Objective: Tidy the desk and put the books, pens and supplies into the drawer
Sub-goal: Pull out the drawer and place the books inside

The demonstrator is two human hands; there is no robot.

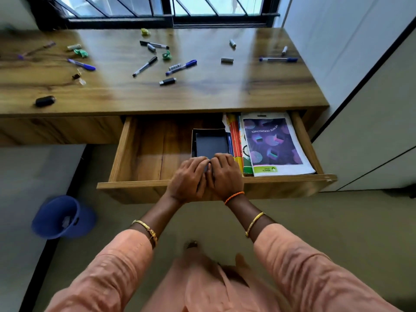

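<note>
The wooden drawer [139, 154] is pulled open under the desk [202, 91]. Inside it, a dark open box [209, 143] lies left of upright books [236, 140] and a purple-covered magazine [272, 143] at the right. My left hand [188, 180] and my right hand [225, 174] meet at the box's near end, fingers curled over its edge; what lies under them is hidden. On the desk lie several pens and markers, among them a black marker [145, 66], a blue pen [181, 67] and another blue pen [278, 59].
Crumpled green paper bits [81, 52], small caps [227, 60] and a black oval case [45, 101] are scattered on the desk. A blue bucket [62, 218] stands on the floor at the left. A white cabinet [371, 109] borders the right. The drawer's left half shows bare wood.
</note>
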